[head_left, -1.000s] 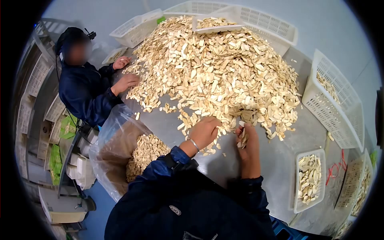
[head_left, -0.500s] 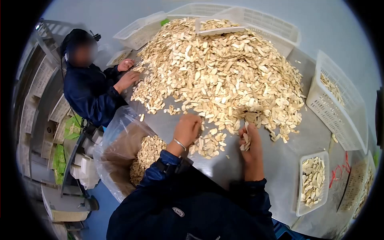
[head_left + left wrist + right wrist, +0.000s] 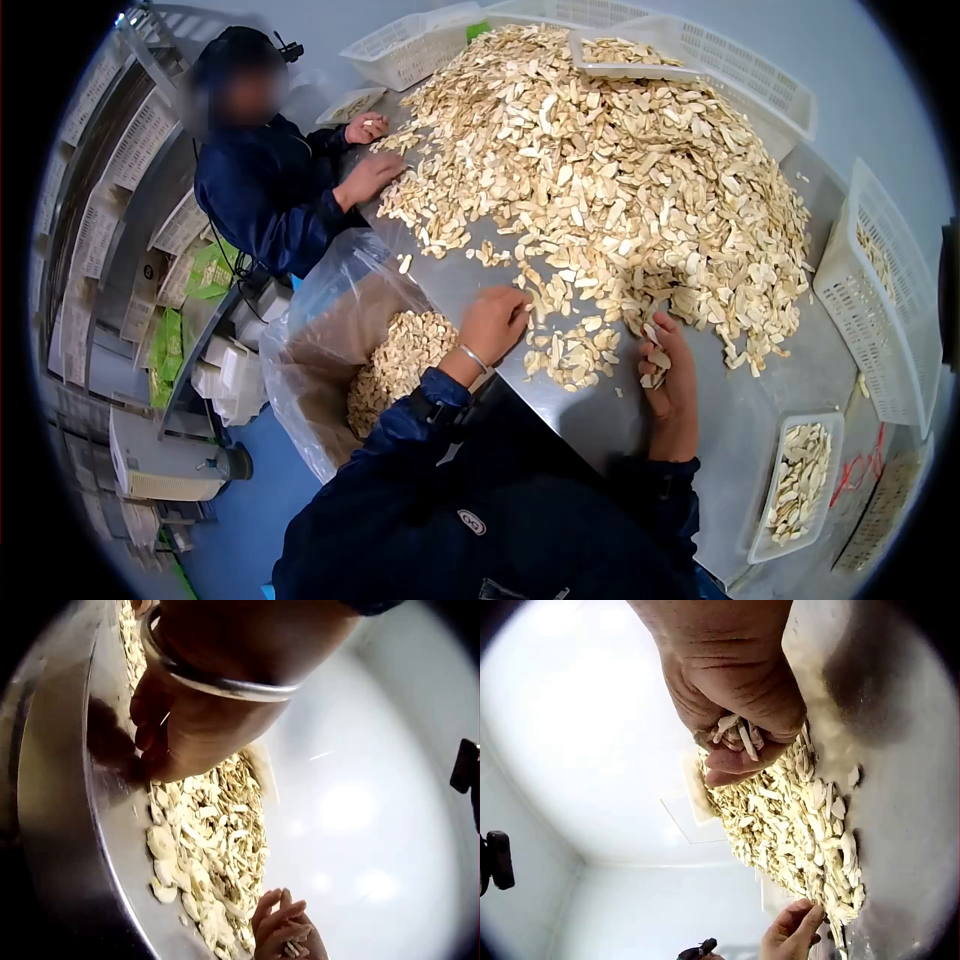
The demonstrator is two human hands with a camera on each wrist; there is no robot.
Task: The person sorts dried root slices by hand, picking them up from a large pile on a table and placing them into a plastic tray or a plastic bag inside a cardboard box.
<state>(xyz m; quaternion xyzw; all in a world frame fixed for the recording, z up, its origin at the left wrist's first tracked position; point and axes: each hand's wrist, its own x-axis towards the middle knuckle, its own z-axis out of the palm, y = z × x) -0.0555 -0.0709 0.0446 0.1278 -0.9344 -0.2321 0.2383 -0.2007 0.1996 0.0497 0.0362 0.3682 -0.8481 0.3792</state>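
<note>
A big mound of pale dried slices (image 3: 620, 170) covers the metal table (image 3: 740, 400). My right hand (image 3: 672, 375) holds several dried slices (image 3: 739, 735) in its curled fingers at the mound's near edge. To its left, my left hand (image 3: 495, 325), with a metal bangle (image 3: 474, 357) at the wrist, has its fingers bent and its fingertips right at the loose slices. I cannot tell whether a slice is pinched there. Between the hands lies a small spread of slices (image 3: 572, 355). The left wrist view shows the left fingers in shadow, close over the tabletop.
A plastic-lined box (image 3: 310, 350) of slices stands at the table's left edge. A white tray (image 3: 835, 480) of slices lies at the right, near a white basket (image 3: 870, 310). Another person (image 3: 270, 190) works at the mound's far left. Shelving (image 3: 110, 220) lines the left.
My left hand has drawn leftward from over the small spread of slices to its left side. The right hand keeps its slices at the mound's edge. The head view has shifted, moving the scene rightward.
</note>
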